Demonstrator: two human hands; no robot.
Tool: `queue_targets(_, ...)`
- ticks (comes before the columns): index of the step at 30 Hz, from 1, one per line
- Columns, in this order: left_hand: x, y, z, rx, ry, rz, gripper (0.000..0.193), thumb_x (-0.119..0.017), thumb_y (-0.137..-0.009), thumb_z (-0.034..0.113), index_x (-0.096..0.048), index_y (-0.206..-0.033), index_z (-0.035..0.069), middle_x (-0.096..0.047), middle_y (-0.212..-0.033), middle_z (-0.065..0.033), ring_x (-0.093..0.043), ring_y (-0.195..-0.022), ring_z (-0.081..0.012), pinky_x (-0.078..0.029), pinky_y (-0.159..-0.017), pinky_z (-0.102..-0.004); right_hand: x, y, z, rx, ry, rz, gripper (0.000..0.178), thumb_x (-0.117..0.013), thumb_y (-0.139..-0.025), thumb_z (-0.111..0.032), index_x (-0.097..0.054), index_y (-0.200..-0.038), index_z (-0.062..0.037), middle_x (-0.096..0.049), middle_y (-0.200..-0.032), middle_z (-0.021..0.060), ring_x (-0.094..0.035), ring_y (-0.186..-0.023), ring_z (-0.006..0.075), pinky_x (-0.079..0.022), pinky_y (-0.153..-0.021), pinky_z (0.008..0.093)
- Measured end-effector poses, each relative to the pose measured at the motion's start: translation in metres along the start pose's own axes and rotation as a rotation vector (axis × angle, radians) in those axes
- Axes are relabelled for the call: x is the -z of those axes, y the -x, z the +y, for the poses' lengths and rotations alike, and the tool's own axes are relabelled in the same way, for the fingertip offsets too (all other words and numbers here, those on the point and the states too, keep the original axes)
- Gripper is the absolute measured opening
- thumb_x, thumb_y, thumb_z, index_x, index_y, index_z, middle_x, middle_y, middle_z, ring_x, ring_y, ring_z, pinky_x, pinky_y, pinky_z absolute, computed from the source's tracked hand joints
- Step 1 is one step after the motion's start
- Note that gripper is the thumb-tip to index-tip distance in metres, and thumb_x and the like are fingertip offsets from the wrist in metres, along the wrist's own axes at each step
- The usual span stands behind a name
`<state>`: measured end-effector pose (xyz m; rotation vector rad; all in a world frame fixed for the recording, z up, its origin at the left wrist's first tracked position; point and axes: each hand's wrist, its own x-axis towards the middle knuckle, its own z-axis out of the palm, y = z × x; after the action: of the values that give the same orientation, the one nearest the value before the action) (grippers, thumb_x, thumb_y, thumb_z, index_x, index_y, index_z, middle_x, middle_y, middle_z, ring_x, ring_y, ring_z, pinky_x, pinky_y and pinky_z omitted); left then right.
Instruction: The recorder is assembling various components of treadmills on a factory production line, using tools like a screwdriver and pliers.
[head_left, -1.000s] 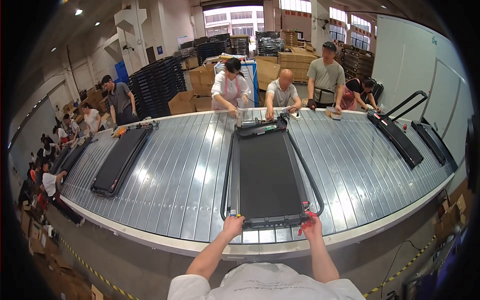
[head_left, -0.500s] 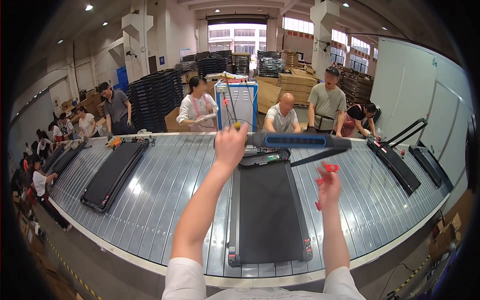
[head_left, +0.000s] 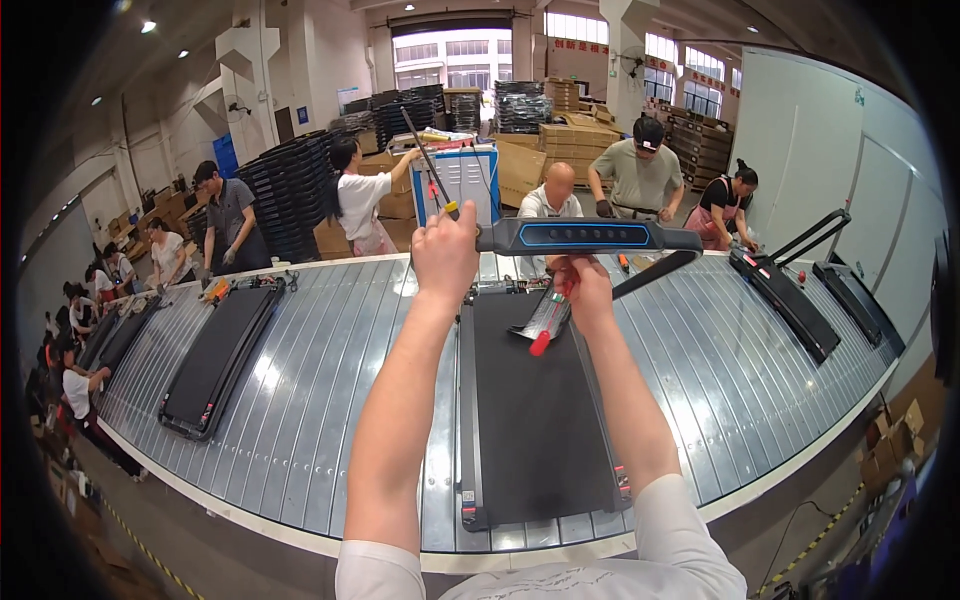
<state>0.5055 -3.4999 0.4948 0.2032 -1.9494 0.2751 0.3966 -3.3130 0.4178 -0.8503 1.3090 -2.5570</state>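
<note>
A treadmill with a black belt lies lengthwise before me. Its raised handlebar console, outlined in blue, spans its far end. My left hand is closed at the console's left end around what looks like a screwdriver, its long dark shaft pointing up and its yellow collar showing. Just under the console, my right hand is closed on a small red piece. A red-tipped piece hangs below those fingers, beside a silvery flap over the belt; how it is attached is unclear.
The slatted metal conveyor curves left and right. Other treadmills lie on it, one at the left and one at the right with its handle raised. Several co-workers stand along the far side, near a blue-and-white cabinet.
My right hand has moved left and up, from beside the treadmill to under the console with red pieces. The console has tilted, showing its button face. A co-worker now reaches toward the cabinet.
</note>
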Motion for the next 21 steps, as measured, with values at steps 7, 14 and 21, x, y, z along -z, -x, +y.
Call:
queue_targets(7,0.013,0.01,-0.003,0.001,-0.171,-0.111,0.02,-0.053,-0.079,0.012,-0.05,-0.098,0.012,-0.059,-0.072,-0.0055,-0.061,-0.072,-0.0222,-0.046,-0.061,-0.0373,-0.01,0.02,0.001,-0.291,-0.742,-0.261,0.034,-0.04,-0.096,-0.033,-0.06,-0.103,-0.008,-0.062,-0.108,0.0112,-0.061,-0.096,0.025,-0.05,-0.075,0.0375)
queue_targets(14,0.022,0.012,0.025,0.088,0.057,-0.155,0.025,-0.054,-0.078,0.01,-0.051,-0.103,0.01,-0.062,-0.088,-0.0116,-0.061,-0.088,-0.0259,-0.047,-0.075,-0.0466,0.022,0.022,-0.012,-0.311,-0.73,-0.319,0.035,-0.043,-0.093,-0.037,-0.059,-0.109,-0.0103,-0.061,-0.112,0.012,-0.059,-0.101,0.0256,-0.047,-0.078,0.0382)
queue_targets(21,0.027,0.026,0.031,0.092,0.105,-0.154,0.039,-0.058,-0.074,0.009,-0.05,-0.112,0.008,-0.062,-0.102,-0.0188,-0.06,-0.094,-0.0288,-0.046,-0.079,-0.0456,0.03,0.026,-0.004,-0.354,-0.746,-0.445,0.038,-0.042,-0.093,-0.037,-0.056,-0.116,-0.0092,-0.057,-0.12,0.0128,-0.057,-0.103,0.0264,-0.046,-0.08,0.0386)
